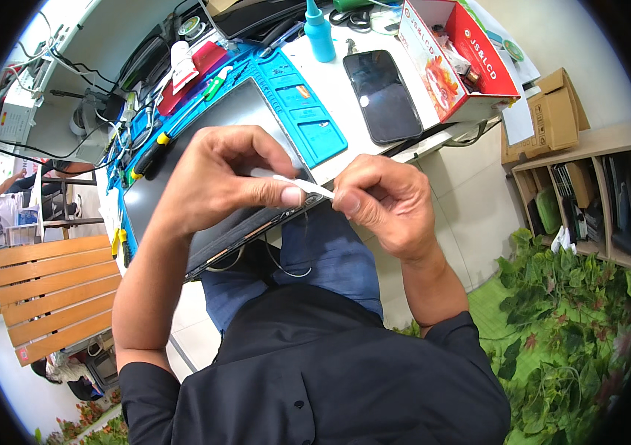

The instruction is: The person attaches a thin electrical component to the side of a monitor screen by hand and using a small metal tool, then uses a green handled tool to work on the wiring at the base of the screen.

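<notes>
Between my two hands runs a thin white strip (pixel 317 189), whose material I cannot make out. My left hand (pixel 215 174) pinches one end between thumb and fingers; part of the white piece shows inside its curled fingers. The other end is pinched in my right hand (pixel 391 206), thumb against bent forefinger. Both hands hover over the near edge of a large flat grey screen panel (pixel 235 111). Along that edge shows a narrow dark strip with small parts (pixel 275 220). The panel lies on a blue work mat (pixel 317 137), partly hidden by my left hand and forearm.
A black phone (pixel 382 95) lies right of the mat, near an open red-and-white box (pixel 458 63). A light-blue bottle (pixel 319 33) stands at the back. Screwdrivers (pixel 154 154) and cables lie left of the panel. A wooden shelf (pixel 590 167) and leafy plants (pixel 575 319) are at right.
</notes>
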`<state>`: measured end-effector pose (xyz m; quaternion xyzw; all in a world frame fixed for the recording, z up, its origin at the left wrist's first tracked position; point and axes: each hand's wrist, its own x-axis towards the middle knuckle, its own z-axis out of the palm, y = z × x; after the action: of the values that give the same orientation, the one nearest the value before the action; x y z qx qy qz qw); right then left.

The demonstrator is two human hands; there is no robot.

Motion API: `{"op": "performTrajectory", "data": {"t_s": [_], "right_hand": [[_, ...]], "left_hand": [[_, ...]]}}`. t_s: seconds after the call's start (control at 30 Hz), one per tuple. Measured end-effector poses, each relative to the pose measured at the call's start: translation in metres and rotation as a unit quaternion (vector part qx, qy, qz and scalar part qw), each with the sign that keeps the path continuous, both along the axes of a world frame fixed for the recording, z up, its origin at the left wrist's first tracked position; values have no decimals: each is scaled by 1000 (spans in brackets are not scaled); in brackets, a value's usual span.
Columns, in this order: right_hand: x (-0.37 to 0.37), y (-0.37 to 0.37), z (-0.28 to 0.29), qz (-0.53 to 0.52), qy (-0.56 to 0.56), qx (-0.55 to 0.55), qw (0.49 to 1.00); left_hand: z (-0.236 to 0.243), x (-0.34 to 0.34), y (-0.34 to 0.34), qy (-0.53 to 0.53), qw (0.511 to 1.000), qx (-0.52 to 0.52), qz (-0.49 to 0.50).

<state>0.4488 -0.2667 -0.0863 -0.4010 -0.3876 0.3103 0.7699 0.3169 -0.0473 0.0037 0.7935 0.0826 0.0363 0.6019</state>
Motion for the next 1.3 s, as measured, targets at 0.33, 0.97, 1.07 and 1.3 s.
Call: {"op": "performTrajectory", "data": {"t_s": [0.33,0.97,1.07,1.3], "right_hand": [[-30,3,-16,-17,188,-56,980],[-61,-20,-61,-70,144,-214,964],[-61,-20,-61,-78,138,-216,963],[-57,-19,-55,-94,102,-218,966]], "left_hand": [[12,15,-3,-103,911,371,-145],[-20,25,36,-118,848,447,-260],[-20,27,37,-121,847,447,-264],[-16,29,36,-127,838,454,-274]]}}
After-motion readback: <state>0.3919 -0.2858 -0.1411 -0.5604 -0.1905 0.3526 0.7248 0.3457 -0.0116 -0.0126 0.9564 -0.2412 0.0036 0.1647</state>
